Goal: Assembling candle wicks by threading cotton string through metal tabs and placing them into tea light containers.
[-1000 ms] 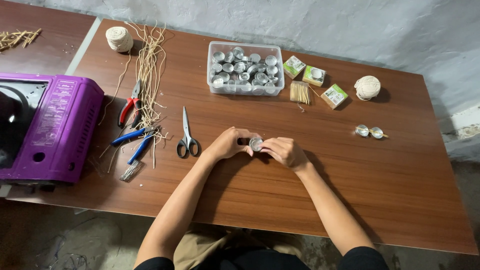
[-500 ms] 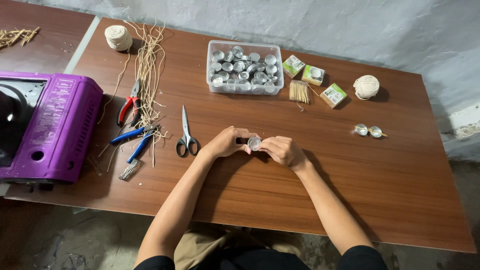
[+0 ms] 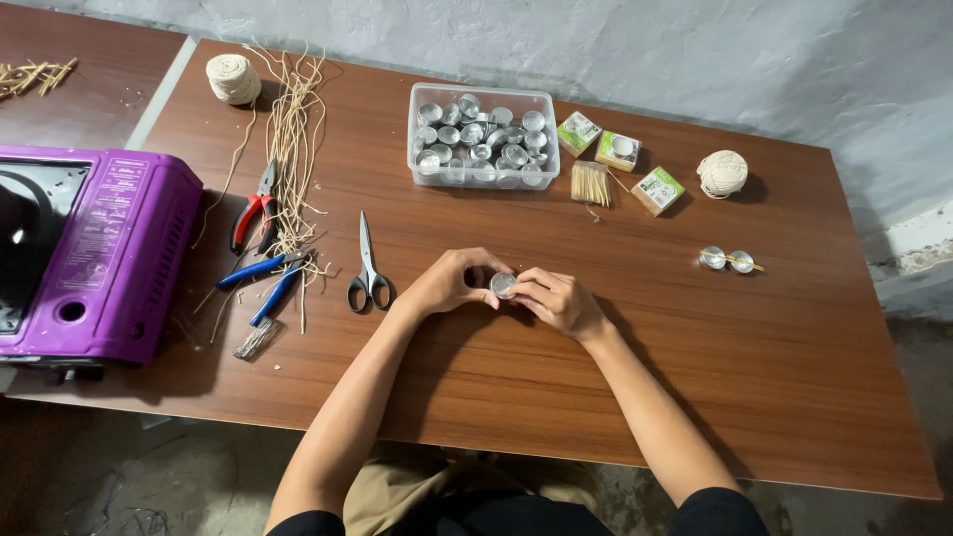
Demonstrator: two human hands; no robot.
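Wide brown worktop point(image 3: 556, 397) under everything. Purple stove point(image 3: 94, 253) sits far off beyond the left hand point(image 3: 452, 283). Clear tub of metal cups point(image 3: 483, 136) lies past the fingers. Scissors point(image 3: 368, 266) lie just outside the left fingers. Right hand point(image 3: 556, 300) meets it, both sets of fingers pinching one small metal cup point(image 3: 503, 285) between them.

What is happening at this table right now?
A person sits at a brown wooden table. The left hand and right hand together hold a small round metal cup just above the tabletop. Black-handled scissors lie beside the left hand. Farther back stands a clear plastic box of similar metal cups.
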